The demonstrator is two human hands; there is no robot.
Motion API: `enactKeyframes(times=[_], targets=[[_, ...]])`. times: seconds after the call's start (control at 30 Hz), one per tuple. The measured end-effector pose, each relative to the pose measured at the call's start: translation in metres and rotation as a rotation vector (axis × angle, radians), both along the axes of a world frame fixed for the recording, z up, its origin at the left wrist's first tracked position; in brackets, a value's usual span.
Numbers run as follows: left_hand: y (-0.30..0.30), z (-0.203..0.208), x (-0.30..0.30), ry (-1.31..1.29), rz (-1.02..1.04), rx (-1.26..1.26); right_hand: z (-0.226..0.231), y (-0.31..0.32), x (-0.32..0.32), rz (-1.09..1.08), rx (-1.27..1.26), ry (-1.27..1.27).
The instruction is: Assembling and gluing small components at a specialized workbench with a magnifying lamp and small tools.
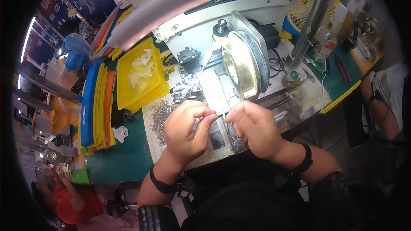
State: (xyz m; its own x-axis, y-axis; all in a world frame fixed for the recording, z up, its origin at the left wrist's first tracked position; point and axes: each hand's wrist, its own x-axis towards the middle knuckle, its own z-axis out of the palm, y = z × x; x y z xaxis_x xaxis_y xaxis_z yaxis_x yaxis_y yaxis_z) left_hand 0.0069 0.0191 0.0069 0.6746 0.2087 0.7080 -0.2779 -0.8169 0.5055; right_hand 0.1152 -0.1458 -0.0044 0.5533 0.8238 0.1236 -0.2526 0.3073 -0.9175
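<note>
My left hand [187, 129] is closed, its thumb and forefinger pinched together in front of the bench machine. Whatever sits between those fingertips is too small to make out. Close by on the right, my right hand [253, 129] is closed too, with its fingers curled and slightly blurred; what it holds, if anything, is hidden. A thin pale strip [224, 119] runs between the two hands. Just beyond them stands the machine's large gold-coloured wheel [244, 66], beside a brightly lit work area. Small metal bits [159, 122] lie heaped on the worktop next to my left hand.
A yellow bin [124, 92] with clear plastic bags stands at left, beside stacked blue, yellow and orange trays [97, 107]. A white lamp [167, 10] hangs overhead. Red-handled pliers [342, 70] and a yellow fan [306, 6] are at right. Other people sit on both sides.
</note>
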Motion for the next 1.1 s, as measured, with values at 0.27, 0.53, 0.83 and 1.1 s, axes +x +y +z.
enactKeyframes(times=[0.27,0.53,0.83,1.1], targets=[[-0.002,0.005,0.002,-0.040,0.013,0.115,0.013,0.015,0.023,-0.420,0.085,-1.356],[-0.005,0.007,0.003,-0.063,0.013,0.194,0.020,0.012,0.023,-0.377,0.041,-1.347],[-0.005,0.002,-0.001,0.052,0.014,-0.048,0.015,0.012,0.025,-0.355,0.033,-1.297],[-0.005,-0.012,0.003,0.000,0.028,0.024,0.016,-0.020,0.021,-0.285,-0.053,-1.281]])
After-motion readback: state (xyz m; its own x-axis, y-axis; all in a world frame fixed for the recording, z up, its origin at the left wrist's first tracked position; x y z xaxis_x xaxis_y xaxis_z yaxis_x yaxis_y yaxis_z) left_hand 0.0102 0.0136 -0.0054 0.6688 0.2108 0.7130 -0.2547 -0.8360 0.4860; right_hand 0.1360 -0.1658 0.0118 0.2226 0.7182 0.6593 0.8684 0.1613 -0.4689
